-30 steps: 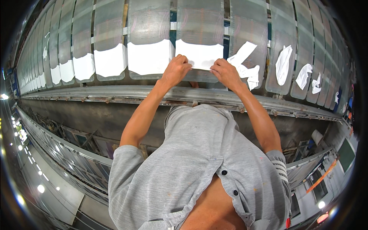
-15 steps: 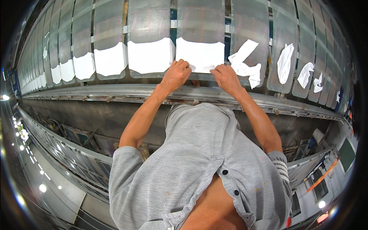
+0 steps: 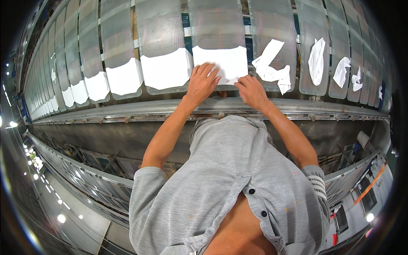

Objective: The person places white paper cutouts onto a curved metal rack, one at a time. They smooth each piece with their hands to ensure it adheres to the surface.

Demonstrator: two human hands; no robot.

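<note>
A white fabric piece (image 3: 221,61) lies flat on the near end of a grey board (image 3: 216,29) in front of me. My left hand (image 3: 203,83) rests on its lower left part, fingers apart and slightly blurred, holding nothing. At the lower right corner of the cloth, my right hand (image 3: 252,90) has thumb and fingers closed on the edge. On the board just right lies a crumpled white fabric piece (image 3: 272,68), partly folded over itself. To the left, another white fabric piece (image 3: 166,69) is spread smooth on its board.
Long grey boards stand side by side in a row, several on the left bearing flat white pieces. Farther right are bunched white pieces (image 3: 316,63). A metal rail (image 3: 140,111) runs between the boards and my body. A second metal rail structure (image 3: 93,165) stands behind me.
My left hand has let go of the cloth's lower left corner, and its fingers have spread over the fabric. My right hand stays at the right corner. The view has shifted slightly.
</note>
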